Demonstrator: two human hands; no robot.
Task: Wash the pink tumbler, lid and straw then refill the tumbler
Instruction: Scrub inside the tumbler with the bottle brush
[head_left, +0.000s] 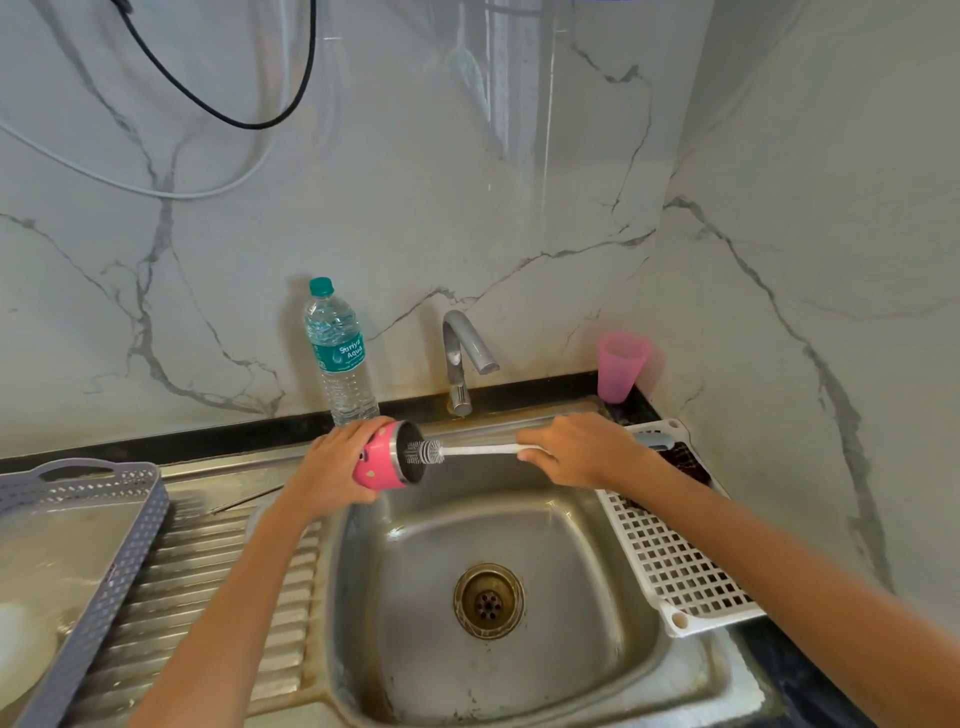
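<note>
Well, the pink tumbler (376, 460) lies on its side in the middle of the frame, over the upper left edge of the sink (571, 519), with its mouth turned to the right. My view shows the left hand (337, 462) wrapped round its body. The right hand (576, 449) is closed round the handle of a bottle brush (467, 450), and the bristle tip sits just at the tumbler's rim.

Below both hands the basin lies open down to the drain (488, 600). The tap (462, 353) stands just above the brush, its spout pointing right. A white rack (670, 561) overlaps the sink's right rim, and a grey basket (119, 561) crowds the drainboard (208, 571) at lower left. A water bottle (340, 353) stands directly behind the left hand's fingers.

The tumbler's base is hidden by the palm. The brush handle's end is covered by the right hand. A thin rod (244, 501) lies on the drainboard; I cannot tell what it is. Something white in the basket is blurred and cut off by the frame.

I count one tumbler, one brush, one bottle, one pink cup (621, 366) in the corner, and two cables (218, 109) at upper left.
</note>
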